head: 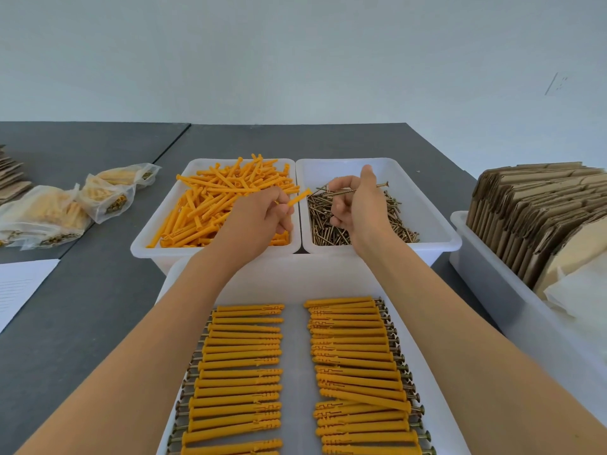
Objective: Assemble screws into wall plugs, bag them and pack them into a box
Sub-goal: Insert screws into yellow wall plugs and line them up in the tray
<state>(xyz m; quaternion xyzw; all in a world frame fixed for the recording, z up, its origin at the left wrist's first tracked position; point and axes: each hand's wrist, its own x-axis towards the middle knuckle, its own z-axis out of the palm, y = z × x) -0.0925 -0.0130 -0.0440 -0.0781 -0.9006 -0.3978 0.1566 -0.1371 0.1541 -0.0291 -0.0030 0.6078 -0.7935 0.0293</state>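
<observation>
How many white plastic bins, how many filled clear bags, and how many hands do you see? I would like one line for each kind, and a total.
White plastic bins: 4 (plugs bin, screws bin, near tray, cardboard bin)
Filled clear bags: 3
Hands: 2 (left hand holds a plug, right hand holds a screw)
Total: 9

No text can be read — the sheet of paper (19,287) shows only faint, illegible lines.

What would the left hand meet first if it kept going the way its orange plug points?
Likely the brass screw pinched in the right hand: the left hand's orange plastic wall plug aims up-right at its tip, though depth is unclear.
</observation>
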